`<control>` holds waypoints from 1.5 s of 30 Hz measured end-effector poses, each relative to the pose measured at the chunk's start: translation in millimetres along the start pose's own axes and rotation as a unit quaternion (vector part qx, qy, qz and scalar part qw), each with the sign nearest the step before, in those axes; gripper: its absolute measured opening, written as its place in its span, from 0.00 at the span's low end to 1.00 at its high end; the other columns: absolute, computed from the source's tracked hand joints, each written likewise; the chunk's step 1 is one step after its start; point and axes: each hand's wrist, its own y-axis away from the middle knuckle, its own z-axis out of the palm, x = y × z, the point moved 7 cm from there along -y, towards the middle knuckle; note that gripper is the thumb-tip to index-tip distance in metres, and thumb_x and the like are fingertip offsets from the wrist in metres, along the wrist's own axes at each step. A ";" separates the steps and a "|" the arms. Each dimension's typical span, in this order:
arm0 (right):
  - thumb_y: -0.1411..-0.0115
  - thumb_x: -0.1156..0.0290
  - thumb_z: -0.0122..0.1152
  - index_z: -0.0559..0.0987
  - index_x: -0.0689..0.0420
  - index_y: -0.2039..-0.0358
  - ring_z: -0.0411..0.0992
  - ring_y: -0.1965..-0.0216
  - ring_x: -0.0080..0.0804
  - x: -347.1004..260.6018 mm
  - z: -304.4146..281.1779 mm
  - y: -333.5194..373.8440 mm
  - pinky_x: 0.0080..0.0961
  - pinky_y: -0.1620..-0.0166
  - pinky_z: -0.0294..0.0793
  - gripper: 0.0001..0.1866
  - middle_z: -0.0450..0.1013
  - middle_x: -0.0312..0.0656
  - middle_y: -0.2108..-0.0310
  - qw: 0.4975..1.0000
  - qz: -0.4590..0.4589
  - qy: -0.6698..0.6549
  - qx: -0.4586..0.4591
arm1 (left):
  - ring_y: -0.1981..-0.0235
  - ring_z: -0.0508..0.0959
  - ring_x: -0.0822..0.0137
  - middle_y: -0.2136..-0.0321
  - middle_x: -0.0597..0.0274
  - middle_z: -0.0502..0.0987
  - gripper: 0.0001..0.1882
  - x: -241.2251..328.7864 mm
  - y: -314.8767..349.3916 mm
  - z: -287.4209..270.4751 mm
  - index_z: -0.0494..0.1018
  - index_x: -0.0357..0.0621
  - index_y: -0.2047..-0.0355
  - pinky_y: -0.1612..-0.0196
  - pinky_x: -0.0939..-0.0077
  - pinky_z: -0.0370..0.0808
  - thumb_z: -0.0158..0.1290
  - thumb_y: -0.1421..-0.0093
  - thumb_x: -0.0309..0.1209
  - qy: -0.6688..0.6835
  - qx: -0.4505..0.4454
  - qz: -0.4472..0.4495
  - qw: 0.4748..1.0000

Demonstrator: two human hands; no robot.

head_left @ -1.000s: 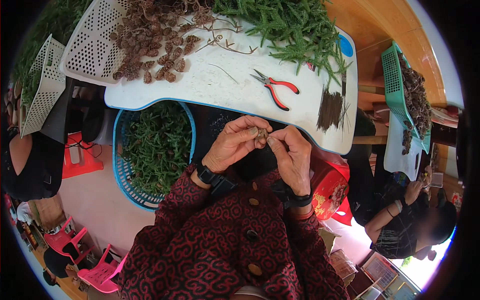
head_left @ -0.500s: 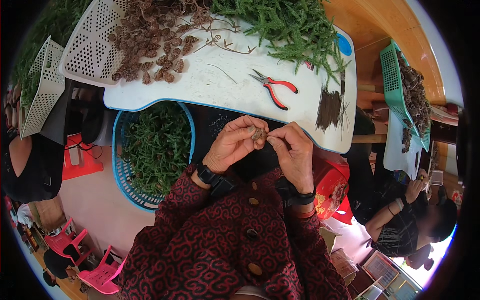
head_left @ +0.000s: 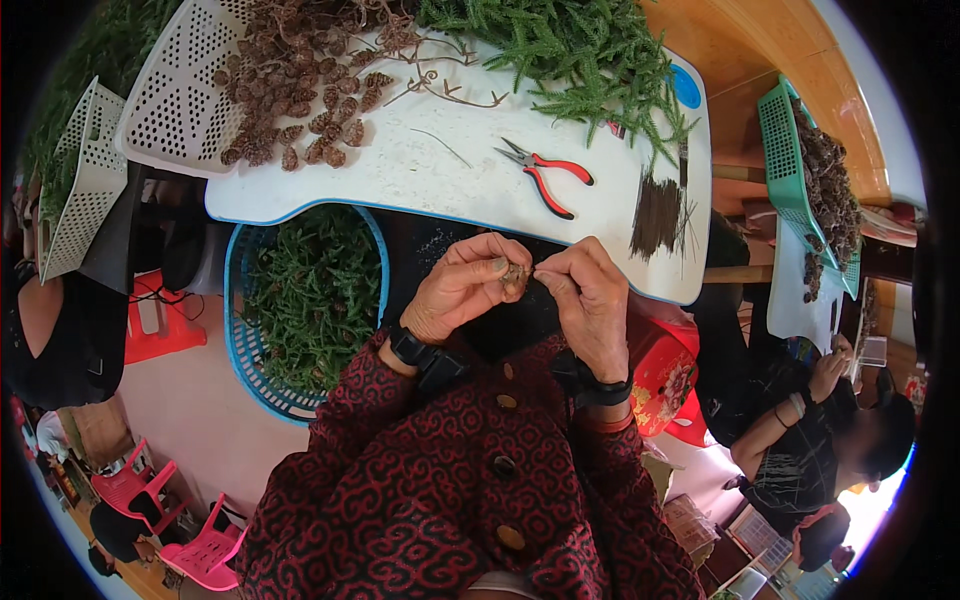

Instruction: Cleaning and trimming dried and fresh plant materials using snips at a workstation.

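White table [head_left: 395,190]: just beyond both hands; its far side I lose under cones and greenery and past the top of my view.
Left hand [head_left: 463,287]: thumb and fingers pinch a small brown pinecone [head_left: 514,277]; they cover part of it, so I see only some of its surface.
Right hand [head_left: 592,310]: thumb and forefinger drawn narrow, just beside the cone; whether something thin lies between the tips I cannot tell.
Pinecone place: between the two hands, in front of the patterned jacket [head_left: 440,500].
Red-handled pliers [head_left: 532,160]: lying beyond the right hand, handles spread.
Dark wires [head_left: 656,218]: bundled beyond the right hand and to its right, too fine for me to count.
Loose cones [head_left: 300,95]: heaped beyond the left hand and to its left, hiding part of a white basket [head_left: 165,105].
Blue basket [head_left: 233,335]: left of the left hand, its upper part under the table edge, green sprigs [head_left: 310,300] inside.
Co-worker's hand [head_left: 828,372]: well right of the right hand; what it holds I cannot make out.
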 end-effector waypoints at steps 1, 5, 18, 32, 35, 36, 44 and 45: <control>0.48 0.87 0.63 0.79 0.62 0.71 0.69 0.73 0.27 -1.1 0.2 -0.2 0.21 0.68 0.68 0.06 0.68 0.38 0.73 1.000 -0.006 0.004 -0.001 | 0.68 0.73 0.68 0.60 0.53 0.74 0.08 0.1 0.0 0.1 0.75 0.37 0.58 0.63 0.72 0.70 0.52 0.35 0.27 -0.004 -0.005 -0.004 1.000; 0.48 0.87 0.63 0.78 0.62 0.71 0.69 0.73 0.28 -3.1 1.7 -0.4 0.22 0.69 0.68 0.06 0.68 0.39 0.74 1.000 -0.022 0.012 0.002 | 0.69 0.73 0.68 0.60 0.53 0.74 0.08 1.2 0.3 1.0 0.75 0.36 0.60 0.64 0.73 0.70 0.52 0.36 0.27 -0.014 -0.012 -0.017 1.000; 0.47 0.87 0.62 0.80 0.62 0.67 0.71 0.72 0.25 3.7 7.9 -5.0 0.20 0.69 0.70 0.07 0.70 0.38 0.72 0.998 -0.040 -0.006 -0.054 | 0.72 0.73 0.69 0.64 0.53 0.76 0.07 1.6 4.9 -4.2 0.75 0.35 0.64 0.67 0.74 0.69 0.53 0.38 0.27 -0.041 0.051 -0.068 0.996; 0.44 0.82 0.64 0.82 0.61 0.62 0.73 0.65 0.25 -0.2 9.5 -11.6 0.20 0.60 0.72 0.08 0.73 0.38 0.66 0.998 -0.051 -0.034 0.011 | 0.72 0.74 0.71 0.67 0.57 0.78 0.07 -7.0 3.2 -7.7 0.76 0.36 0.64 0.66 0.77 0.70 0.53 0.38 0.28 -0.021 0.061 -0.044 0.997; 0.43 0.82 0.63 0.81 0.62 0.64 0.72 0.67 0.25 -2.1 19.4 -10.5 0.20 0.62 0.71 0.06 0.73 0.39 0.66 0.997 -0.071 -0.026 0.000 | 0.71 0.74 0.72 0.67 0.59 0.78 0.06 -9.0 4.5 -9.6 0.76 0.37 0.63 0.65 0.77 0.71 0.54 0.37 0.28 -0.003 0.070 -0.036 0.997; 0.43 0.82 0.62 0.80 0.62 0.66 0.72 0.67 0.24 1.2 20.5 -9.9 0.20 0.63 0.71 0.04 0.72 0.39 0.67 0.998 -0.059 -0.031 0.007 | 0.70 0.74 0.72 0.67 0.60 0.78 0.06 -9.2 5.1 -10.0 0.77 0.37 0.62 0.64 0.77 0.71 0.54 0.37 0.27 -0.007 0.076 -0.041 0.996; 0.41 0.83 0.59 0.72 0.62 0.73 0.70 0.70 0.22 21.2 16.0 -3.1 0.20 0.65 0.70 0.05 0.69 0.38 0.70 0.989 0.005 -0.111 0.099 | 0.68 0.74 0.73 0.64 0.60 0.79 0.07 -8.3 1.5 -0.8 0.77 0.36 0.59 0.63 0.77 0.72 0.53 0.36 0.24 -0.012 0.091 -0.010 0.996; 0.40 0.83 0.58 0.72 0.62 0.72 0.69 0.70 0.22 23.7 16.2 -2.5 0.20 0.66 0.70 0.05 0.69 0.38 0.70 0.988 0.008 -0.115 0.104 | 0.69 0.74 0.73 0.63 0.59 0.79 0.08 -9.3 1.1 -0.3 0.77 0.36 0.59 0.63 0.79 0.72 0.53 0.36 0.24 -0.005 0.092 0.003 0.996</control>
